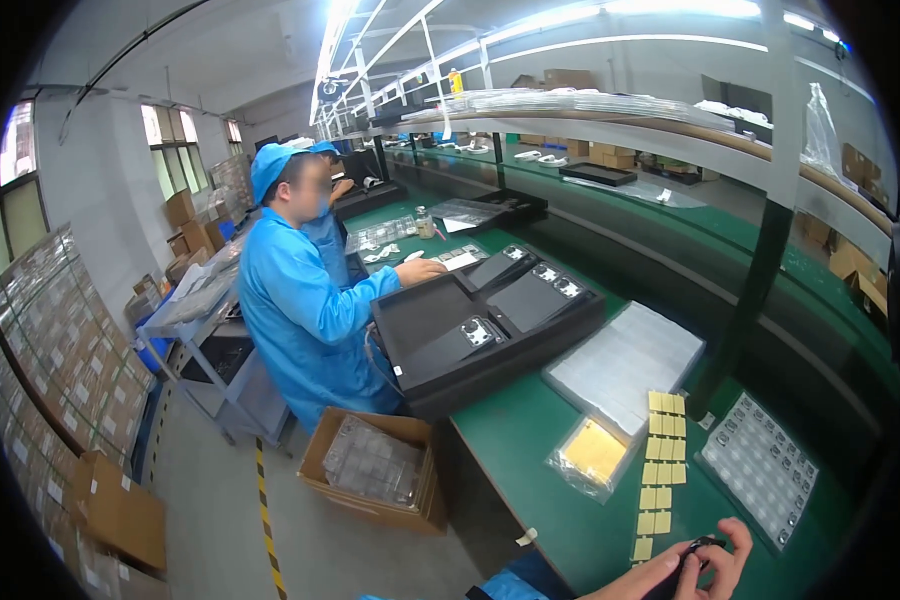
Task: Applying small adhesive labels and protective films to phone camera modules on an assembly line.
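Observation:
At the bottom right, both my hands close around a small black part [708, 545] whose exact kind I cannot make out. My left hand [642, 580] grips it from the left, the fingers partly cut off by the lower edge. Around its other side curl the fingers of my right hand [732, 562]. A column of pale yellow square pads [660, 472] lies on the green table just beyond my hands. To their right is a clear tray [735, 462] with small round metallic parts in several pockets.
A bag of yellow sheets [592, 450] and a whitish plastic tray [625, 360] lie farther up the table. Beyond sits a large black tray [430, 395] with flat dark units. A co-worker in blue [305, 300] reaches over it. A cardboard box [410, 500] holds clear trays.

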`<action>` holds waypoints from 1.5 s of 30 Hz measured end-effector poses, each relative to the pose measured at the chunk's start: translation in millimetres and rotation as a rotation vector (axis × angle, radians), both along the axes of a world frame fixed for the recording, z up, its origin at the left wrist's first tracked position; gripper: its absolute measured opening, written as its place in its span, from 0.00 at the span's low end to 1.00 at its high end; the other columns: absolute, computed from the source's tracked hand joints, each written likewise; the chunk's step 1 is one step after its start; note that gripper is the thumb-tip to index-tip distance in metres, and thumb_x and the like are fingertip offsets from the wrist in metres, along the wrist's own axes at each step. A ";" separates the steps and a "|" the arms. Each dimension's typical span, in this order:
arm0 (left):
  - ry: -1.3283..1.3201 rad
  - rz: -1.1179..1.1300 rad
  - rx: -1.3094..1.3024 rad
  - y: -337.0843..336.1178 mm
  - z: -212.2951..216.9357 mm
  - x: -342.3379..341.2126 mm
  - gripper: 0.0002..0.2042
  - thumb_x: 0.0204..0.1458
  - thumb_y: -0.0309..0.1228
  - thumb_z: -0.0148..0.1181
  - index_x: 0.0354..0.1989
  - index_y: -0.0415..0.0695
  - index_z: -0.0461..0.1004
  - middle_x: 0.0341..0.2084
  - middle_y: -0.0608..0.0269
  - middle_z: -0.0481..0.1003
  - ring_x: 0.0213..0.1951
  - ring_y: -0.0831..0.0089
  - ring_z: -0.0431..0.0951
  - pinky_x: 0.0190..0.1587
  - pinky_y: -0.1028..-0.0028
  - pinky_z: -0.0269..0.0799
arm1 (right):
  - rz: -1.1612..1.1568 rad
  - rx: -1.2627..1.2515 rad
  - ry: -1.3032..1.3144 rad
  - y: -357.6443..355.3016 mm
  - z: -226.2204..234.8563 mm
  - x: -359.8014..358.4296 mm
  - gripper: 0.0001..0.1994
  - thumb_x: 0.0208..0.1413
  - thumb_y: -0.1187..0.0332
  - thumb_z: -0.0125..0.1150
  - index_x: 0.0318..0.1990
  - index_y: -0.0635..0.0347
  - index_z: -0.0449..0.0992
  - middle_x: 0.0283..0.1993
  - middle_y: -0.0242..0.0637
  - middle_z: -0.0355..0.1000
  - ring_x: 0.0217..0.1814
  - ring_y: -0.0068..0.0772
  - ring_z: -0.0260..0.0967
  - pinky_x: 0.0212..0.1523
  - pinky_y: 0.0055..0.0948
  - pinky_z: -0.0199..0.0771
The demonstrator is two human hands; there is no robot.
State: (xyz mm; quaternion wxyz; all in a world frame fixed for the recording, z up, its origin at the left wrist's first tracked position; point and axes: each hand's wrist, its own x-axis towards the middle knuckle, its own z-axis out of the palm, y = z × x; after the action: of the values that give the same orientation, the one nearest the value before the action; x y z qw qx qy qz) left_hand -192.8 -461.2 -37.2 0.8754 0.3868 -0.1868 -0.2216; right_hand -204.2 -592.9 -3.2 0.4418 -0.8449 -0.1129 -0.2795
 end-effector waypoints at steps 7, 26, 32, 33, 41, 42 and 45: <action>-0.624 0.790 0.698 32.8 13.0 23.2 0.32 0.44 0.32 0.69 0.61 0.50 0.65 0.59 0.48 0.59 0.61 0.49 0.59 0.61 0.55 0.58 | 0.136 0.376 0.165 43.5 11.4 15.2 0.14 0.66 0.66 0.48 0.43 0.71 0.73 0.49 0.43 0.72 0.52 0.34 0.69 0.50 0.28 0.69; 0.569 0.178 -0.329 130.2 -64.9 93.5 0.20 0.62 0.33 0.49 0.61 0.40 0.60 0.48 0.52 0.72 0.50 0.64 0.74 0.46 0.64 0.76 | -0.133 0.560 0.105 62.3 -11.2 139.7 0.14 0.55 0.79 0.56 0.49 0.65 0.66 0.46 0.37 0.69 0.41 0.23 0.69 0.43 0.23 0.70; 0.603 0.107 -0.185 117.7 -77.2 110.6 0.18 0.64 0.37 0.46 0.58 0.43 0.61 0.45 0.52 0.73 0.46 0.61 0.76 0.44 0.62 0.76 | -0.114 -0.032 0.684 30.5 -65.7 139.9 0.12 0.56 0.77 0.56 0.48 0.64 0.69 0.39 0.38 0.73 0.31 0.25 0.70 0.34 0.24 0.72; 0.605 0.082 -0.180 118.3 -75.6 110.3 0.18 0.64 0.37 0.46 0.58 0.43 0.61 0.45 0.52 0.73 0.46 0.61 0.76 0.44 0.62 0.76 | -0.179 -0.140 0.772 31.6 -63.9 139.0 0.14 0.55 0.77 0.55 0.49 0.64 0.68 0.42 0.39 0.72 0.30 0.28 0.69 0.33 0.27 0.70; 0.569 -0.072 -0.075 124.1 -73.8 109.3 0.19 0.63 0.35 0.48 0.58 0.38 0.61 0.47 0.46 0.72 0.49 0.56 0.76 0.48 0.60 0.75 | -0.178 -0.182 0.659 12.1 -74.8 154.9 0.17 0.55 0.77 0.52 0.54 0.57 0.68 0.48 0.39 0.69 0.31 0.36 0.69 0.36 0.31 0.71; 0.566 -0.113 -0.083 125.7 -73.7 110.1 0.19 0.63 0.33 0.47 0.59 0.37 0.61 0.49 0.46 0.72 0.51 0.57 0.75 0.50 0.60 0.74 | -0.173 -0.174 0.660 10.9 -75.0 157.9 0.17 0.55 0.77 0.52 0.54 0.57 0.68 0.48 0.39 0.69 0.31 0.36 0.69 0.36 0.31 0.71; 0.563 -0.148 -0.069 125.1 -72.5 117.8 0.20 0.63 0.33 0.48 0.60 0.36 0.61 0.51 0.46 0.71 0.53 0.56 0.74 0.52 0.59 0.73 | -0.150 -0.311 0.669 7.8 -71.4 166.5 0.18 0.54 0.77 0.52 0.53 0.55 0.68 0.50 0.39 0.68 0.35 0.43 0.71 0.38 0.36 0.73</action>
State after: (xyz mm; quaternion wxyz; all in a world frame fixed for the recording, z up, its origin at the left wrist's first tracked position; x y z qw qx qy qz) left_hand -75.0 -336.2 -109.8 0.8870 0.2652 0.0284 -0.3768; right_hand -37.6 -585.0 -74.7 0.2990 -0.9524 0.0588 0.0009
